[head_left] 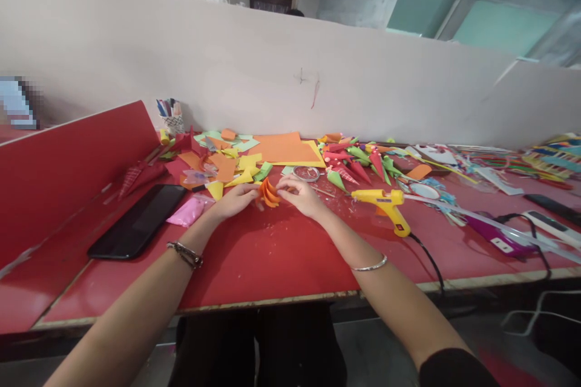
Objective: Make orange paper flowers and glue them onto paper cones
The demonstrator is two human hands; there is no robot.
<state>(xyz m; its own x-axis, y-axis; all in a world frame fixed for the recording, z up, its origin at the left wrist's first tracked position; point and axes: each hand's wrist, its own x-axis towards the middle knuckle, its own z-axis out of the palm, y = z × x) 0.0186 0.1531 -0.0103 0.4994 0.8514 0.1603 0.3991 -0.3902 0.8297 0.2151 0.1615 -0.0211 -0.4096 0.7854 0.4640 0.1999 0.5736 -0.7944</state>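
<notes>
Between my two hands is a folded orange paper piece (269,193) with curved, layered flaps, raised just over the red table (267,272). The fingers of my left hand (236,199) pinch its left side. On the opposite side, my right hand (303,195) has its fingertips closed at the paper's edge. Behind the hands lie cut paper scraps (224,166) in orange, yellow and green. A clear round tape roll (306,174) sits just beyond my right hand. To the right rests a yellow glue gun (384,202) on its side, its nozzle pointing left.
A black phone (138,221) and a pink packet (187,211) lie left of my left arm. Several paper cones (351,163) are heaped behind the glue gun. A pen cup (171,118) stands at the back left. A purple power strip (502,239) with cords is at right.
</notes>
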